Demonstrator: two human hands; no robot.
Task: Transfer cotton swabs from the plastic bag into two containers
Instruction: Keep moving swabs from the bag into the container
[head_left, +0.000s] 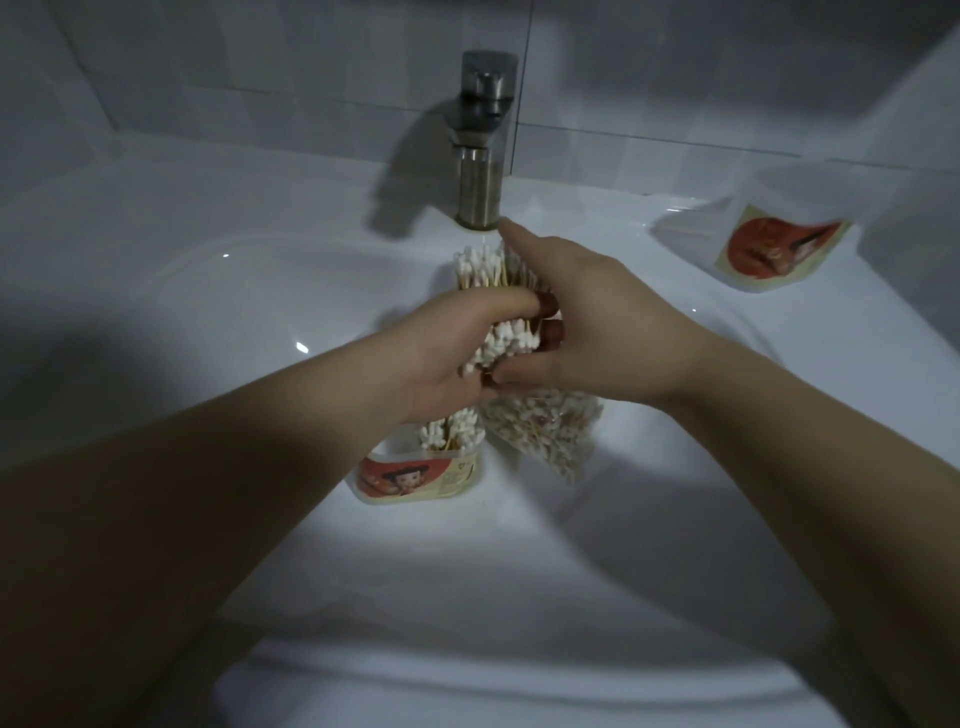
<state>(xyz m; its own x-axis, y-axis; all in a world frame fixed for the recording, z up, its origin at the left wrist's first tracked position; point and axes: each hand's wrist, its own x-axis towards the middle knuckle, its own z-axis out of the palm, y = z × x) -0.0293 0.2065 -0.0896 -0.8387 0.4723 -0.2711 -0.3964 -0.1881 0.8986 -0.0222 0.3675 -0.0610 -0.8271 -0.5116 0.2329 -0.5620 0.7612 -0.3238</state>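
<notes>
My left hand (447, 358) grips a thick bundle of cotton swabs (506, 340), white tips toward me. My right hand (587, 322) holds the same bundle from the right, its thumb under it and its index finger stretched toward the tap. Behind the hands a far container (480, 273) stands full of upright swabs. A near container (421, 478) with a cartoon label holds a few swabs, just below my left hand. The clear plastic bag (545, 431) of swabs lies under my right hand, beside the near container.
Everything sits in a white sink basin (260, 322). A steel tap (480, 140) rises at the back centre. On the rim at the right lie clear lids (753, 244) with a red cartoon sticker. Tiled wall behind.
</notes>
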